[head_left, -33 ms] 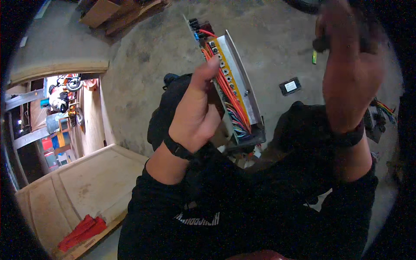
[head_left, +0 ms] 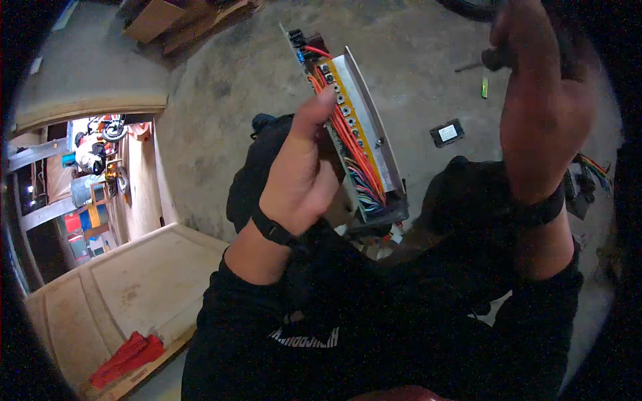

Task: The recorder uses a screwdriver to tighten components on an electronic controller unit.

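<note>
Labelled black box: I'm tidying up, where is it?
In the head view, the black box lies on the floor, right of the wired casing in the left hand.

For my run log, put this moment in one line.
left hand: holds opened electronic controller, orange wires exposed; right hand: raised, dark object there unclear; floor: black module with white label; wooden panel: red cloth

Dull-sheened metal casing [head_left: 367, 108] frames smooth, plastic-sheathed wires [head_left: 349, 139] at 1 o'clock; at 2 o'clock, a dark plastic module [head_left: 460, 136] wears a matt paper label [head_left: 447, 131] against rough concrete floor [head_left: 234, 73]. Matt, crumpled cloth [head_left: 130, 357] tops a stained wooden board [head_left: 144, 277] toward 8 o'clock.
</note>
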